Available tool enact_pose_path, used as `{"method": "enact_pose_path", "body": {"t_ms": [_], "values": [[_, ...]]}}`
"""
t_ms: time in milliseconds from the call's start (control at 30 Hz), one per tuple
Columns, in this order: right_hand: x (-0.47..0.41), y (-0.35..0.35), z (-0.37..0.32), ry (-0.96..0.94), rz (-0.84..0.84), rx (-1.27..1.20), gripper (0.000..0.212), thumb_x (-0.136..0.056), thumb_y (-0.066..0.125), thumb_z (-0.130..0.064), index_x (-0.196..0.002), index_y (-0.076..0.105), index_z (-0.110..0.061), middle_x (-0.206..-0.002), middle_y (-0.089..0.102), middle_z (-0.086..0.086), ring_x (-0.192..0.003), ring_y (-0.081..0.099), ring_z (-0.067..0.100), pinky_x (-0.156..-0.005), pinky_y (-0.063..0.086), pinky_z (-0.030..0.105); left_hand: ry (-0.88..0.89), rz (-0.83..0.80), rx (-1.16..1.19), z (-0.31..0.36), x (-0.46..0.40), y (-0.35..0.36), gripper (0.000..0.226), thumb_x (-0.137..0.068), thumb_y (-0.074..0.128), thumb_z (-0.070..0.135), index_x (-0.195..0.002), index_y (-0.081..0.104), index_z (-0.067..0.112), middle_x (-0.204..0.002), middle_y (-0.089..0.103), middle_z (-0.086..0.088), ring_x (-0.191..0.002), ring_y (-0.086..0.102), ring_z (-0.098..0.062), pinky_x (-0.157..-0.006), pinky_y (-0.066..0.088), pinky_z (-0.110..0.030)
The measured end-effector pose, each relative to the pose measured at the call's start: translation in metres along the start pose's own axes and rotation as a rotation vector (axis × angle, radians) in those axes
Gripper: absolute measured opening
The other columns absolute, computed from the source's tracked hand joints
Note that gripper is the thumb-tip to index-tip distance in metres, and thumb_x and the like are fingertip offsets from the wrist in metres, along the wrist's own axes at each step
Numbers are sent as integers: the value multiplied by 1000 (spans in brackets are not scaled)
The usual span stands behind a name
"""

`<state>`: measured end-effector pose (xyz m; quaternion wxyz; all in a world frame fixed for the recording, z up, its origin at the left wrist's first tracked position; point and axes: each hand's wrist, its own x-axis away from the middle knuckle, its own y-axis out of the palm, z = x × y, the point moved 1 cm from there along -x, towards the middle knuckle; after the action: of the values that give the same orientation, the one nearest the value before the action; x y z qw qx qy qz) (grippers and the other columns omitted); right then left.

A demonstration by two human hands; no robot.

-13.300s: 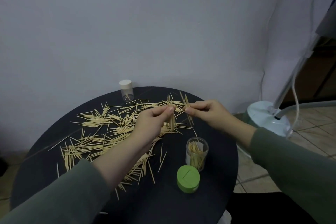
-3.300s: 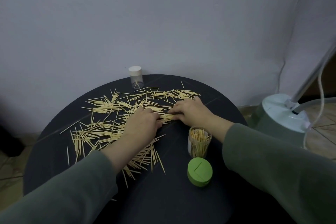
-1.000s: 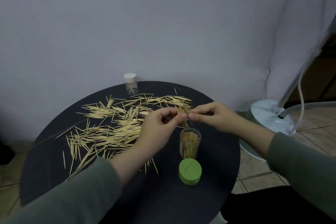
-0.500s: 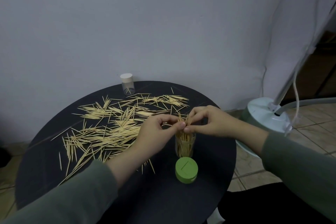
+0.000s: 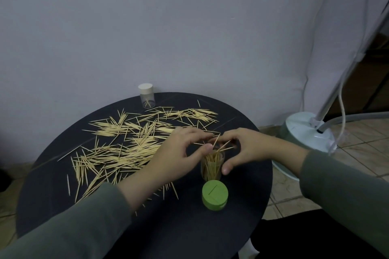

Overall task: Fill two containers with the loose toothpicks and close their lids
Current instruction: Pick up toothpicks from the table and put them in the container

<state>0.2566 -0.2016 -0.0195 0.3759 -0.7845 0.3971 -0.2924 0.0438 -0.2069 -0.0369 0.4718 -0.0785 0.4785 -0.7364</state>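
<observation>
Left hand (image 5: pixel 179 153) grip, right hand (image 5: pixel 246 149) grip: loose around jar (image 5: pixel 211 166) | round black table (image 5: pixel 189 227) | grey wall (image 5: pixel 147 27)

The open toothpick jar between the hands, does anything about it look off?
Yes. A few toothpicks splay crookedly out of the open jar mouth instead of standing inside. Its green lid lies off, on the table in front.

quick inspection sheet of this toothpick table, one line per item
surface: round dark table
job's things: open clear container part full, green lid off beside it; white-capped container at back; loose toothpicks spread left
clutter: nothing seen
grippers: left hand and right hand curled round the open container's mouth, guiding toothpicks in
cables: white cord by stand
surroundings: pale wall, stand base, tiled floor
</observation>
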Motion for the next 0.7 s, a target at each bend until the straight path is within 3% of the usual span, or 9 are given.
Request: {"method": "enact_pose_path", "body": {"t_ms": [100,233,300,400,533,700], "values": [[-1,3,-2,2,-36,6,48,-57,80,-62,-94,52,-54,-100,60,-14,-92,56,11,-80,50,32,131,-114,-153,-1,2,4,52,-92,36,59,-136,50,35,-131,49,23,-116,36,0,-88,31,-13],[-4,10,-2,15,-46,-27,42,-61,81,-58,-94,61,-42,-99,64,-6,-93,60,17,-86,51,46,210,-145,-247,-2,5,8,59,-93,26,56,-143,42,29,-138,50,18,-122,37,-5,-93,34,-21],[-5,12,-2,-3,-46,-53,47,-61,79,-60,-99,66,-37,-99,67,-9,-95,62,14,-87,51,45,254,-114,-291,-2,5,8,58,-95,30,53,-145,39,26,-132,56,14,-124,40,-8,-94,40,-29],[-7,14,-2,-2,-47,-118,34,-67,83,-43,-96,66,-39,-95,69,-15,-93,63,6,-89,51,38,307,-73,-299,3,2,9,58,-96,36,51,-147,36,24,-134,55,11,-125,41,-12,-95,44,-37],[-10,16,-2,0,-23,-197,44,-65,88,-28,-99,64,-40,-97,69,-20,-97,62,-2,-87,48,23,272,-24,-298,16,-7,16,54,-92,40,53,-140,47,28,-130,57,14,-117,43,-12,-95,42,-36],[-12,14,-1,8,-17,-193,36,-64,89,-20,-94,69,-28,-95,73,-2,-93,67,9,-91,52,37,105,110,-219,31,-14,25,38,-86,59,46,-121,62,31,-111,64,14,-103,49,-10,-87,45,-36]]}}
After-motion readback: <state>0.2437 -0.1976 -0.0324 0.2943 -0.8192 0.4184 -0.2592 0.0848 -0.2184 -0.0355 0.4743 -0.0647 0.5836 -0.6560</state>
